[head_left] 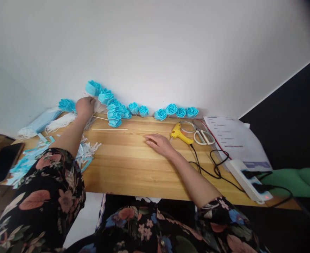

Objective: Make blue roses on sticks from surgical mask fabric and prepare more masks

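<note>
My left hand (84, 106) is stretched to the back of the wooden table (133, 165), closed around the stick of a blue paper rose (93, 88) that leans against the white wall. More blue paper roses (115, 111) lie in a cluster just right of it, and others (176, 111) line the wall further right. My right hand (158, 143) rests flat on the table, palm down, holding nothing. A thin wooden stick (109, 129) lies between the two hands.
A yellow glue gun (180, 134), white-handled scissors (203, 136) and a wire ring (188, 127) lie right of my right hand. Papers (234, 138) and a power strip (248, 180) with black cables sit far right. Blue and white scraps (86, 151) and a phone (1, 163) lie left.
</note>
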The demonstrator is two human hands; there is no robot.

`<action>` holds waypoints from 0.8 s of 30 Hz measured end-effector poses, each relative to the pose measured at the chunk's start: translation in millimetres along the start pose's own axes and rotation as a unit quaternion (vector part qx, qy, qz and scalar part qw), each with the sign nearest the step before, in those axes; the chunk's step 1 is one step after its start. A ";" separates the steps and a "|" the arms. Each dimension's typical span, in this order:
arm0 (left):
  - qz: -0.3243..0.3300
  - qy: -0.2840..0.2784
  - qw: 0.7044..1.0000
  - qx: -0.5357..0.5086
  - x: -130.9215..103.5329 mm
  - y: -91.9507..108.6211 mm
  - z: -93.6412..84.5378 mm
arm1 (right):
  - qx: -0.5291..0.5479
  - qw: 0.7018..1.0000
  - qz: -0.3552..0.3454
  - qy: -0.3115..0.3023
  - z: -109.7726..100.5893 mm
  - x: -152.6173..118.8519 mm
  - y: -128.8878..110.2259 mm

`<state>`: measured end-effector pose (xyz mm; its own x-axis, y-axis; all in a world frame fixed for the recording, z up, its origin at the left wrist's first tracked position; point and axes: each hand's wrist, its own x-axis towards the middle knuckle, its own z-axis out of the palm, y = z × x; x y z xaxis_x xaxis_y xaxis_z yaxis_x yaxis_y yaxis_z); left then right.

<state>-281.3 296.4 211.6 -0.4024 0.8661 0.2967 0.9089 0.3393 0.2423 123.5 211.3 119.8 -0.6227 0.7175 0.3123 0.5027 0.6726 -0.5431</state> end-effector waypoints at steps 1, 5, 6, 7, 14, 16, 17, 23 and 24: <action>0.003 -0.002 1.000 0.001 -1.0 1.8 0.7 | -0.001 1.000 -0.001 -0.001 0.0 0.0 0.0; 0.014 -0.019 1.000 0.005 -4.8 5.6 1.9 | -0.008 1.000 -0.003 -0.001 -0.1 0.3 -0.2; 0.015 -0.023 1.000 0.006 -5.2 5.4 1.7 | -0.009 1.000 -0.003 0.000 -0.1 0.4 -0.2; 0.015 -0.025 1.000 0.004 -5.4 4.6 1.4 | -0.011 1.000 -0.002 0.001 0.1 0.5 -0.2; -0.003 -0.022 1.000 -0.018 -4.4 -3.7 3.3 | -0.018 1.000 -0.002 -0.001 2.1 1.2 0.1; 0.000 -0.014 1.000 -0.022 -5.0 -5.6 3.4 | -0.017 1.000 -0.003 0.000 2.2 1.1 0.3; 0.003 -0.012 1.000 -0.023 -5.4 -6.6 2.8 | -0.016 1.000 -0.003 -0.001 2.1 1.0 0.6; -0.003 -0.011 1.000 -0.021 -7.2 -18.0 -7.1 | -0.017 1.000 -0.007 0.002 3.8 -0.5 6.3; -0.007 -0.011 1.000 -0.020 -7.7 -20.9 -8.8 | -0.018 1.000 -0.007 0.002 4.3 -0.8 7.5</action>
<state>-298.2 279.4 212.3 -0.4117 0.8694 0.2732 0.8983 0.3366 0.2825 125.2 215.0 112.1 -0.6274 0.7081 0.3239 0.5141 0.6891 -0.5107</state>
